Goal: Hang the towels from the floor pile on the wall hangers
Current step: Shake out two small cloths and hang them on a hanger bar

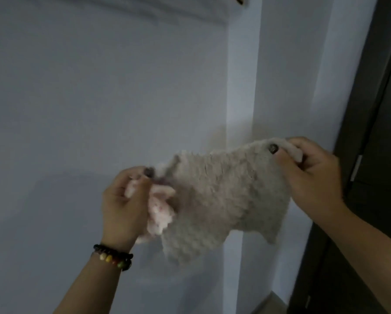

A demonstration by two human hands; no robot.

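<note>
Both of my hands are up in front of the wall [76, 109], stretching one towel between them. My right hand [312, 175] pinches the upper corner of the beige towel [221, 200], thumb pressed on the near face, fingers curled behind. My left hand [124, 205] clutches the opposite edge, together with a bunched pink towel [160, 211] that hangs from my fist. The beige towel droops in the air between my hands, just in front of the wall corner. A beaded bracelet [112, 257] circles my left wrist. A dark door [376, 155] stands at the right.
</note>
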